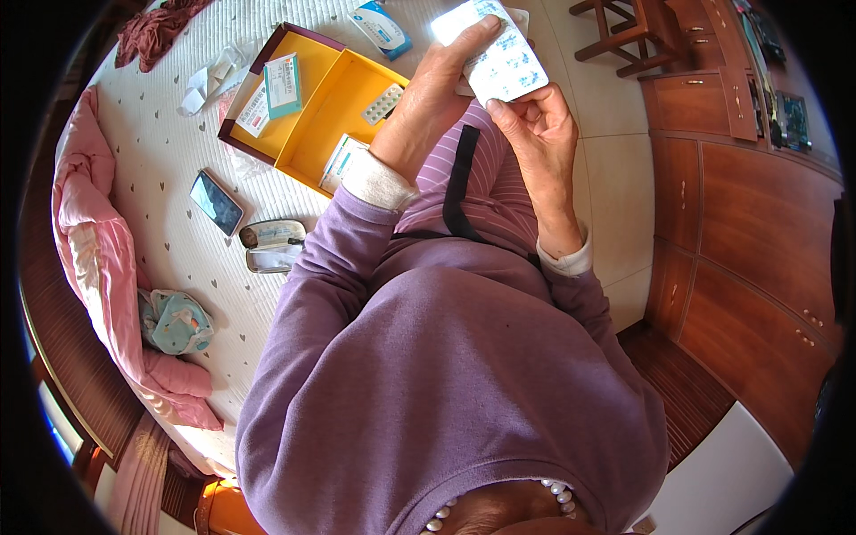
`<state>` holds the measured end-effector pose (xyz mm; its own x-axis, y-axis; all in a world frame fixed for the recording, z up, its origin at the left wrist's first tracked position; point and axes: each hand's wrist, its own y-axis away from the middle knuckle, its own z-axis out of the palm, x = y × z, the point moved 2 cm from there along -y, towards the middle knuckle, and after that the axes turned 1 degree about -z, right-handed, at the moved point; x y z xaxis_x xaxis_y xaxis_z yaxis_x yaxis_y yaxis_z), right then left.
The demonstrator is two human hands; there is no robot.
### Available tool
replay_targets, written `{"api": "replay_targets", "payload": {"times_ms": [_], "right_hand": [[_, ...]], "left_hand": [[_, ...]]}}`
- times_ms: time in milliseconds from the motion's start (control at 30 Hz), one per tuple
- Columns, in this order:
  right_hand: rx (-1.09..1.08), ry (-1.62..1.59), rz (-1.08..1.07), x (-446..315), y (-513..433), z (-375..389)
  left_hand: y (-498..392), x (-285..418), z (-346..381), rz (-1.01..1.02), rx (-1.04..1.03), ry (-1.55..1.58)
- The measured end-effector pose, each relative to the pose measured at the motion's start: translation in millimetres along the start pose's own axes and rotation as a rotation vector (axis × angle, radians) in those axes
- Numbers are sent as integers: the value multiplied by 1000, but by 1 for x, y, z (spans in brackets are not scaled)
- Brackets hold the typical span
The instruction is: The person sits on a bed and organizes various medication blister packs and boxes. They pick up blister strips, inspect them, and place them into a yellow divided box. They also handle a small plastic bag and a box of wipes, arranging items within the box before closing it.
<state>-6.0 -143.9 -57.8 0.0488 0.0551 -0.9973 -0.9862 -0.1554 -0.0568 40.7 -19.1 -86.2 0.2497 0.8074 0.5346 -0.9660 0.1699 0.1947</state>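
Note:
My left hand (435,97) grips a foil-backed blister pack (505,57), its thumb lying across the printed side. At the pack's lower corner, my right hand (542,137) pinches the edge between thumb and fingers. Another pale pack or sheet (520,21) shows partly behind it. Left of my hands, an open yellow-lined box (311,110) lies on the bed. A green-and-white medicine carton (283,87) and a white carton (254,117) are in one half. The other half holds a small blister pack (382,103) and another white carton (342,160), partly behind my left sleeve.
A blue-and-white carton (381,30), a smartphone (216,202) and an open glasses case (271,246) lie on the quilted bed cover (160,221). Pink bedding (100,221) runs along the left. Wooden cabinets (769,221) and a wooden stool (635,33) stand at right.

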Motion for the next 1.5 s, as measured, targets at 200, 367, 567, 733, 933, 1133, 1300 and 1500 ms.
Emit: {"api": "replay_targets", "payload": {"times_ms": [200, 367, 567, 733, 933, 1133, 1300, 1500], "right_hand": [[4, -9, -6, -1, 0, 1], [5, -3, -1, -2, 0, 1], [3, -7, 3, -2, -1, 1], [-3, -18, 0, -1, -1, 0], [-5, -6, -13, -1, -2, 0], [-12, 1, -10, -2, -2, 0], [-2, -10, -9, -2, -2, 1], [-4, 0, -8, -4, -2, 1]], "left_hand": [[1, 0, 2, 7, 3, 11], [1, 1, 1, -10, -22, 13], [0, 1, 2, 17, -8, 14], [0, 1, 2, 20, -3, 12], [-1, 2, 3, 22, -29, 3], [-1, 3, 2, 5, -22, -1], [-1, 3, 2, 17, -23, 3], [0, 3, 3, 18, -14, 7]]}}
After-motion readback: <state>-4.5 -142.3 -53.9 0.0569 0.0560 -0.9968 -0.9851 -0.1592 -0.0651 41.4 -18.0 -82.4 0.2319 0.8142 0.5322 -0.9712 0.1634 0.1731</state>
